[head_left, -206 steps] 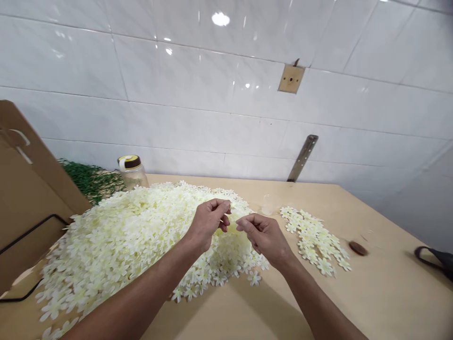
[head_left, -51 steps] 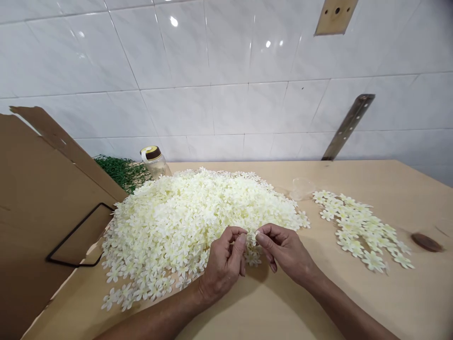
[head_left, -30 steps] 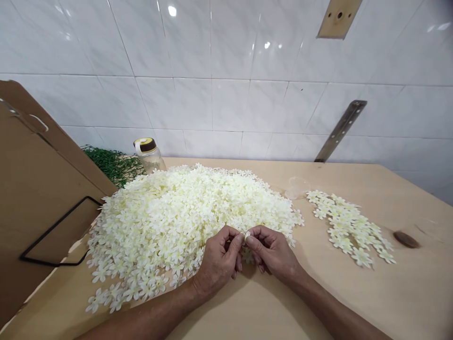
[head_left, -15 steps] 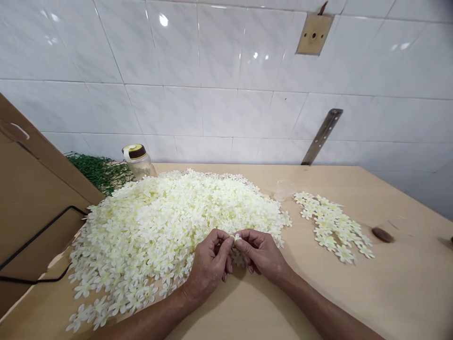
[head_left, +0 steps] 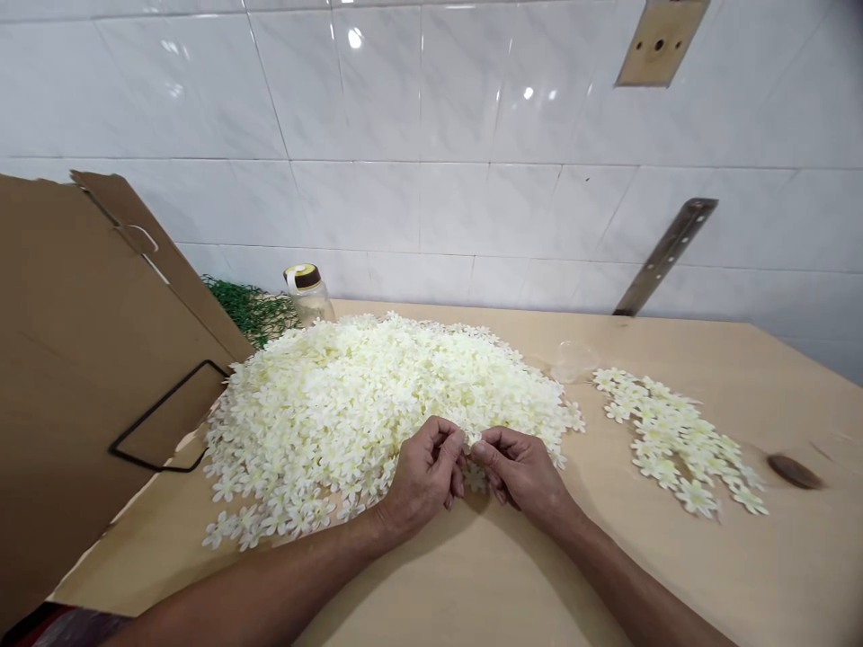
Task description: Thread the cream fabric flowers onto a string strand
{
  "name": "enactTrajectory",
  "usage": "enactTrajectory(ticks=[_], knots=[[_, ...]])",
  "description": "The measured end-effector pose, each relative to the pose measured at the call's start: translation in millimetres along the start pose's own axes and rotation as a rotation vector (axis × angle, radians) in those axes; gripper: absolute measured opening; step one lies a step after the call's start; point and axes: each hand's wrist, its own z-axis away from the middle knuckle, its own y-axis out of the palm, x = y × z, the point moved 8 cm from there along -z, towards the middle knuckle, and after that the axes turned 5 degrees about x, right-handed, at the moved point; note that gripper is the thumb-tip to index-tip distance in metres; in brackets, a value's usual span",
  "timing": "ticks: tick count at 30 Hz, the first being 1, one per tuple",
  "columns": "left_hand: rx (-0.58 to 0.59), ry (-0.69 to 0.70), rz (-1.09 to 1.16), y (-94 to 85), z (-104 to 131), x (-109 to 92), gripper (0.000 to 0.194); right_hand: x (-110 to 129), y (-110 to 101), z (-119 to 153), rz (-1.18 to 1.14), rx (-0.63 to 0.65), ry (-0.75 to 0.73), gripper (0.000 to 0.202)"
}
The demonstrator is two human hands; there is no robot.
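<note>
While the left hand (head_left: 429, 469) and right hand (head_left: 522, 469) nearly meet at lower centre — fingers pinched on a small white flower (head_left: 473, 438) — a blossom heap (head_left: 351, 386) spreads behind.

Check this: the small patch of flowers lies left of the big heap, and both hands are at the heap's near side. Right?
No: the small patch lies right of the big heap, as the head view shows. The left hand and right hand are at its near side.
</note>
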Motion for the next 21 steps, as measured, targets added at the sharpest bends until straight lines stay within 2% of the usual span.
enactTrajectory(ticks=[21], knots=[[0.087,-0.080,-0.056,6.5,-0.9,-0.3,0.038,-2.6,3.5,-0.1,-0.065,0.021,0.057,0.037]])
